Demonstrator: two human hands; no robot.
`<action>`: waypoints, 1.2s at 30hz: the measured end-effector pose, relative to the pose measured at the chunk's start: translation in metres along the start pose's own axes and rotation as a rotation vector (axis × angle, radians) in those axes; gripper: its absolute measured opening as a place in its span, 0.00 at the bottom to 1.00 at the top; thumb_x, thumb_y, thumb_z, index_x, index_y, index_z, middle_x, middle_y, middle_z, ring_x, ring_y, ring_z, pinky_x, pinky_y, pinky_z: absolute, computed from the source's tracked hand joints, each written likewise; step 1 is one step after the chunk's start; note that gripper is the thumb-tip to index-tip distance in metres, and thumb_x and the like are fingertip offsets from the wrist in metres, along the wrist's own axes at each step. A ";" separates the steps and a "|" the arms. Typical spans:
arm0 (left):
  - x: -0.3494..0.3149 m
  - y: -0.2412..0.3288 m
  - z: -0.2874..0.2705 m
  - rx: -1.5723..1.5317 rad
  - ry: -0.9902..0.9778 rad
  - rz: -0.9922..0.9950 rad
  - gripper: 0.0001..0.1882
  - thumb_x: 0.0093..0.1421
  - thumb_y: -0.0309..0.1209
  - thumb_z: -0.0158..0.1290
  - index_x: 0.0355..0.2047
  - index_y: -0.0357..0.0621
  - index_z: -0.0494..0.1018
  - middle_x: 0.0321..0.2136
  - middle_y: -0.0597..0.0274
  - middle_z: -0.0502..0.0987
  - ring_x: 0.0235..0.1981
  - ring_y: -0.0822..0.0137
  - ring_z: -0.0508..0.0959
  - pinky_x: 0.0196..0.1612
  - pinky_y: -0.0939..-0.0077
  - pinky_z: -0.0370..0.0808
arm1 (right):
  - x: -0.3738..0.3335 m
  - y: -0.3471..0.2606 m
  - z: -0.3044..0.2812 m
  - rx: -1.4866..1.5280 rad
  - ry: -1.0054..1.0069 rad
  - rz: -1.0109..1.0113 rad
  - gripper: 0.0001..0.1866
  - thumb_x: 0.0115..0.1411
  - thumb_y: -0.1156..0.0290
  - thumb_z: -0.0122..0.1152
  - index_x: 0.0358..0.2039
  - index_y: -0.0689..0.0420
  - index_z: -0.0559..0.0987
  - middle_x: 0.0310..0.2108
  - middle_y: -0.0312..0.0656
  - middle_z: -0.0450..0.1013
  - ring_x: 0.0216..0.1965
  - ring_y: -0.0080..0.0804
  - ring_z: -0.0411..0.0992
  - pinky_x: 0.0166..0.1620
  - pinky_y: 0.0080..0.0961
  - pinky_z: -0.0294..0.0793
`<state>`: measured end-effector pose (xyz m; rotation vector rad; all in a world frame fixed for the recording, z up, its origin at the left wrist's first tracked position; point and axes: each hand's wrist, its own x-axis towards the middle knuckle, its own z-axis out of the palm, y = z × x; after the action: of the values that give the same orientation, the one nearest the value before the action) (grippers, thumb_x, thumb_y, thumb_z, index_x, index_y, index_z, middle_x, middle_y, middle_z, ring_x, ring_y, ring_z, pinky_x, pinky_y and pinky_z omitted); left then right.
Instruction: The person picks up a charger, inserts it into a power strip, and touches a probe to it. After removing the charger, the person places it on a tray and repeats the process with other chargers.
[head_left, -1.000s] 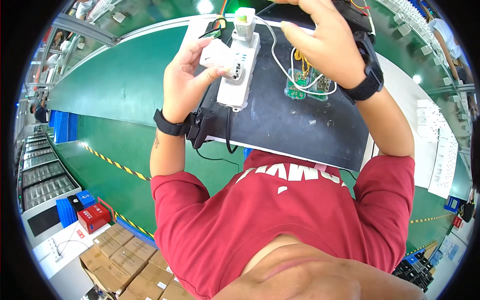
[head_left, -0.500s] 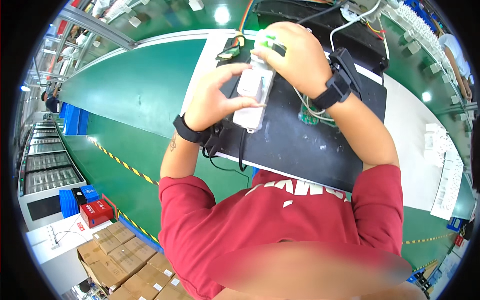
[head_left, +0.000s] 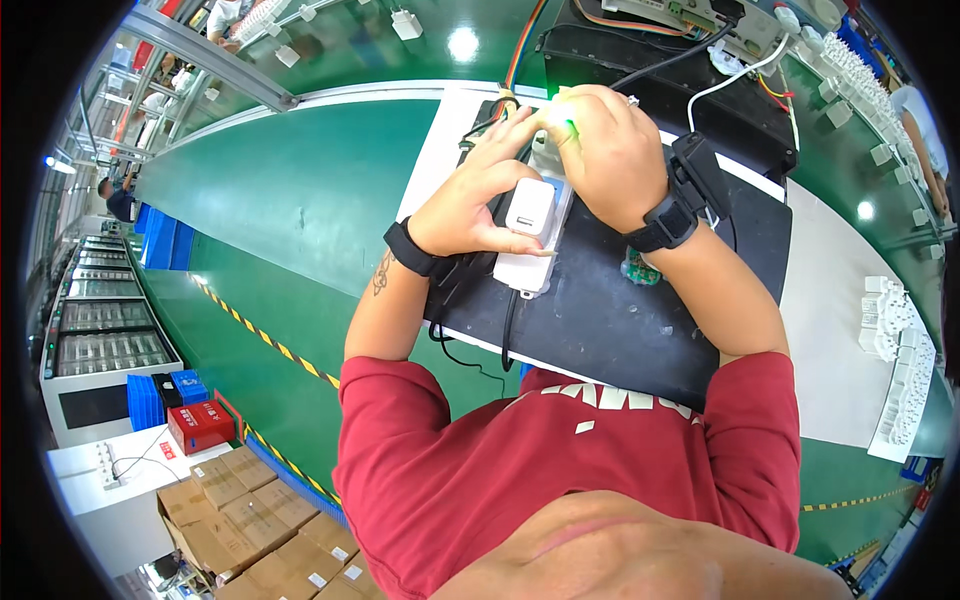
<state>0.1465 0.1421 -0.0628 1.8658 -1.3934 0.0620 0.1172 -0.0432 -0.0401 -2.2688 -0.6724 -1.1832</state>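
A white power strip (head_left: 524,268) lies on a black mat (head_left: 620,330) in front of me. A small white plug adapter (head_left: 529,207) sits in the strip, and my left hand (head_left: 470,200) rests against it, thumb and fingers around it. My right hand (head_left: 606,150) is closed over the strip's far end, where a green light glows between the fingers. What the right fingers pinch is hidden. Both wrists wear black bands. A small green circuit board (head_left: 640,270) lies on the mat under my right forearm.
A green conveyor belt (head_left: 300,190) runs along the left. Black equipment (head_left: 660,50) with coloured wires stands behind the mat. Rows of white adapters (head_left: 895,350) lie on a white surface at right. Cardboard boxes (head_left: 250,520) and a red box (head_left: 200,425) sit on the floor lower left.
My view has dropped, so hands and strip sit lower in the picture. The left hand has slid down onto the white adapter; the right hand has closed over the strip's far end.
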 end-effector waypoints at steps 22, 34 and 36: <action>-0.004 -0.006 0.010 -0.002 0.105 0.045 0.27 0.38 0.40 0.64 0.37 0.44 0.67 0.59 0.46 0.52 0.61 0.44 0.49 0.60 0.55 0.47 | -0.006 -0.052 -0.028 0.182 -0.206 0.148 0.09 0.44 0.68 0.62 0.21 0.59 0.74 0.24 0.39 0.69 0.32 0.38 0.65 0.34 0.31 0.61; -0.003 0.002 0.005 -0.003 0.037 -0.073 0.26 0.38 0.36 0.63 0.38 0.42 0.68 0.59 0.47 0.53 0.62 0.46 0.48 0.60 0.57 0.48 | -0.024 -0.060 -0.023 0.124 -0.132 0.157 0.07 0.42 0.69 0.60 0.24 0.56 0.75 0.31 0.36 0.71 0.42 0.36 0.66 0.43 0.37 0.59; -0.002 0.004 0.003 -0.009 0.010 -0.075 0.27 0.38 0.36 0.63 0.40 0.42 0.68 0.59 0.48 0.53 0.62 0.47 0.47 0.60 0.57 0.48 | -0.025 -0.062 -0.020 0.114 -0.107 0.170 0.08 0.43 0.68 0.59 0.26 0.56 0.76 0.32 0.36 0.71 0.44 0.36 0.65 0.45 0.38 0.58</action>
<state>0.1407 0.1419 -0.0634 1.9060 -1.3134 0.0275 0.0539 -0.0138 -0.0391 -2.2554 -0.5582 -0.9269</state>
